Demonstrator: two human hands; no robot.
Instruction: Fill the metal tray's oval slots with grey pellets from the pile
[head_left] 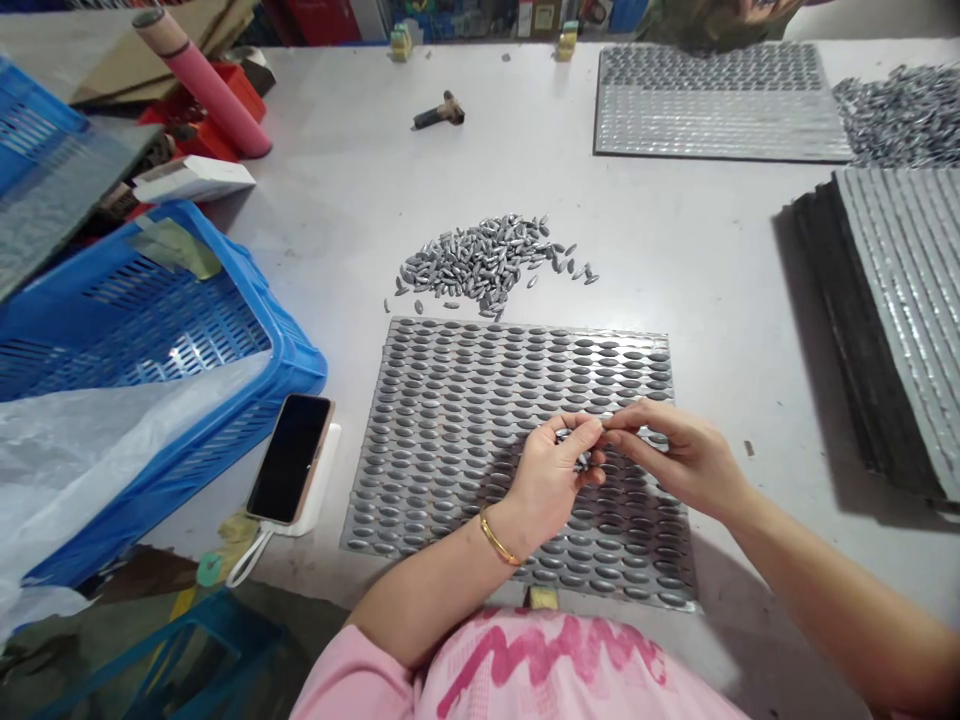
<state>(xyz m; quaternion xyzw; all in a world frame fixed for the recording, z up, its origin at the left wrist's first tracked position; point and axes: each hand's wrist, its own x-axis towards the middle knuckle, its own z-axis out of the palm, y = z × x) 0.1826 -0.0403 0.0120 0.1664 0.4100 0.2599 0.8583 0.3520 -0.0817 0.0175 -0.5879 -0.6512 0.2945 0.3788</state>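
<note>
My left hand is curled around several small grey spindle-shaped pieces, which show between its fingers. Thumb and forefinger of my right hand are pinched together against the left thumb tip; what they hold there is too small to make out. Both hands are over the right half of a grey panel covered with rows of the same pointed oval pieces. Just beyond the panel's far edge lies a loose pile of these pieces, a few scattered at its right end.
To the left stand a blue basket with plastic sheeting and a phone on a white block. A stack of ridged panels sits at right. Farther back are a part-filled panel, another pile, a dark tool and another person.
</note>
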